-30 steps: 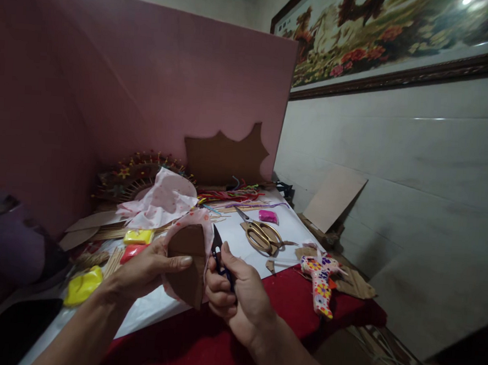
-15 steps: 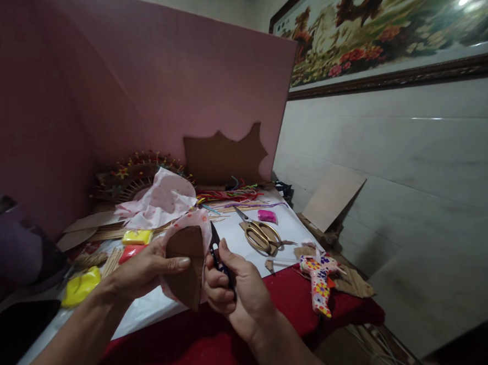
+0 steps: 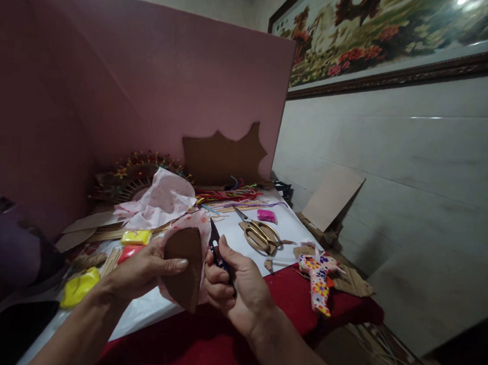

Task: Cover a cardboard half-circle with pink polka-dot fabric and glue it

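My left grip point(image 3: 151, 268) pinches cardboard point(image 3: 183, 245) and cloth point(image 3: 199, 220); my right grip point(image 3: 237, 287) is closed around snips point(image 3: 213, 236). Cardboard appears shaped; cloth (overhanging its edge) appears untrimmed.

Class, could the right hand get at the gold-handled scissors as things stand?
Probably not yet: the right hand is wrapped around dark snips and would likely have to release them. Otherwise the way looks free, with the gold-handled scissors lying uncovered beyond that hand.

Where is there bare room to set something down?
Bare red cloth shows between the right hand and the patterned figure; white sheet shows between that hand and the gold scissors. Crowded: beyond the left hand, with yellow packet, sticks, pink fabric.
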The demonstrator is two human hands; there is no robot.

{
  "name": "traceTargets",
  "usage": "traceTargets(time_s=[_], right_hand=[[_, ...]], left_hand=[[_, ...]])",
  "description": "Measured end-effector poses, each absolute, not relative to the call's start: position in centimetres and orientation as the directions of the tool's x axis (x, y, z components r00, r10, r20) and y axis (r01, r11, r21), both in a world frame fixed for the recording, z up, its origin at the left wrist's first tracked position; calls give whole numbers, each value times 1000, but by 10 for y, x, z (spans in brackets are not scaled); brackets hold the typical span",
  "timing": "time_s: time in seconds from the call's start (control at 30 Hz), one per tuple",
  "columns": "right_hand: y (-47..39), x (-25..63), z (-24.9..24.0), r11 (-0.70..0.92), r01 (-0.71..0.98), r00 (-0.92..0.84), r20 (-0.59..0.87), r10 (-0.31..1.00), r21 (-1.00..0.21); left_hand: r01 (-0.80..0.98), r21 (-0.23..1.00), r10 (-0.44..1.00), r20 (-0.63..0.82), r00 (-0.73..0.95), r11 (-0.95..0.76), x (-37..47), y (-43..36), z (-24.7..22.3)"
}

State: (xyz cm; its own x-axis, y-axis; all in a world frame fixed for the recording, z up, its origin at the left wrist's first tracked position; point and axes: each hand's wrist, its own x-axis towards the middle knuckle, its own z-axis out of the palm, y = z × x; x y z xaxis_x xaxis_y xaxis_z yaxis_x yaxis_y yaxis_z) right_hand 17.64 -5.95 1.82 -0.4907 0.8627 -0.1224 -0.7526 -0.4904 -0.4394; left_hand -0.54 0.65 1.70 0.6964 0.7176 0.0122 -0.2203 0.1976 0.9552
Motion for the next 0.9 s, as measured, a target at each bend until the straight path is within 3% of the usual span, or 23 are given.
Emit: traceTargets(time_s=[0.73,0.9], right_hand=[[-52,180,23,-442,-739,-446,-123,887,-508],[-49,180,20,-398,-749,-431,-67,900,-530]], left_hand=[[-148,971,734,-37,678,186,-6,8,18],[-129,977,724,-36,689,172,-7,10,17]])
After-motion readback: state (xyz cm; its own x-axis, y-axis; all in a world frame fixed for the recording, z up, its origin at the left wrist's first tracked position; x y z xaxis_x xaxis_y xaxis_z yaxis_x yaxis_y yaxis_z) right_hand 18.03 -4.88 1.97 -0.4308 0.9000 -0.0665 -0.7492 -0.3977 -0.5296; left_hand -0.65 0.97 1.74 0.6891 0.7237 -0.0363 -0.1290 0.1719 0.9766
